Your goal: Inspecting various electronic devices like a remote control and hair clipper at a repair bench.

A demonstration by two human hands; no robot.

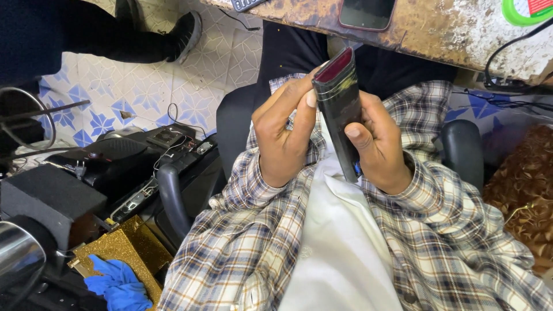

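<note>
Both of my hands hold a slim black remote-like device (pixel 340 103) with a dark red end window, upright and tilted in front of my chest. My left hand (pixel 282 138) grips its left side, the fingertips pressing near the top edge. Wrapped around the lower right side is my right hand (pixel 377 147), its thumb lying across the front face. Plaid shirt sleeves cover both of my forearms, over a white garment.
A worn, rusty table (pixel 438 29) spans the top, carrying a dark phone (pixel 367 12), a green ring (pixel 518 14) and cables. Black electronics (pixel 115 161), a gold glittery box (pixel 129 250) and blue cloth (pixel 118 285) lie left. Another person's shoe (pixel 184 34) rests on the patterned floor.
</note>
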